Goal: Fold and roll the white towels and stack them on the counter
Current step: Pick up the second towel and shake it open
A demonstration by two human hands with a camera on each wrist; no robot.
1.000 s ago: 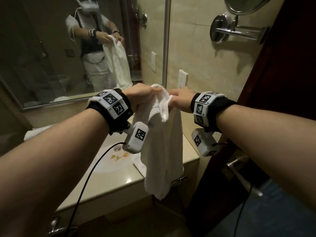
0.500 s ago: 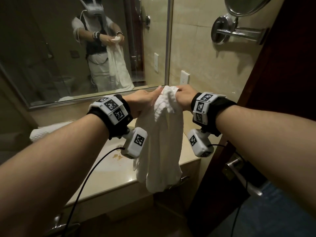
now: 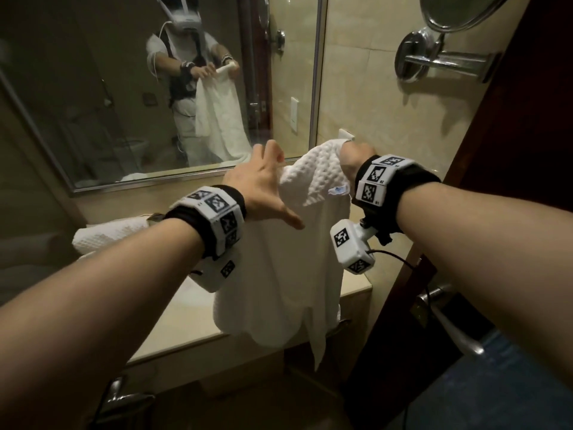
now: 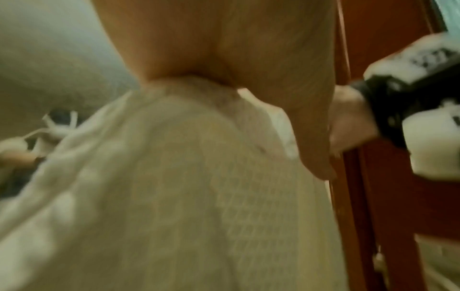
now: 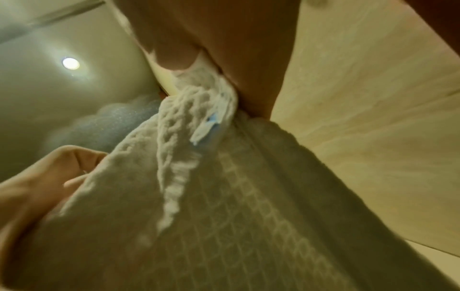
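Note:
A white waffle towel (image 3: 294, 259) hangs over the counter's edge, held up by its top edge. My right hand (image 3: 353, 155) pinches the right top corner, close to a small blue-and-white label (image 3: 339, 190). My left hand (image 3: 263, 187) holds the top edge further left, fingers behind the cloth and thumb spread over its front. In the right wrist view the towel (image 5: 236, 216) bunches under my right hand (image 5: 224, 39), and my left hand (image 5: 37, 187) curls round its edge. The left wrist view is blurred, with the towel (image 4: 174, 196) running out from under my left hand (image 4: 248, 49).
A second white towel (image 3: 108, 234) lies folded on the beige counter (image 3: 186, 321) at the left, below the wall mirror (image 3: 124, 103). A dark wooden door (image 3: 511, 150) with a metal lever handle (image 3: 449, 324) stands close on the right. A round mirror on an arm (image 3: 449, 57) juts from the wall.
My hands have moved apart. The left hand slid left along the top edge, and the bunched towel now hangs spread wider between them.

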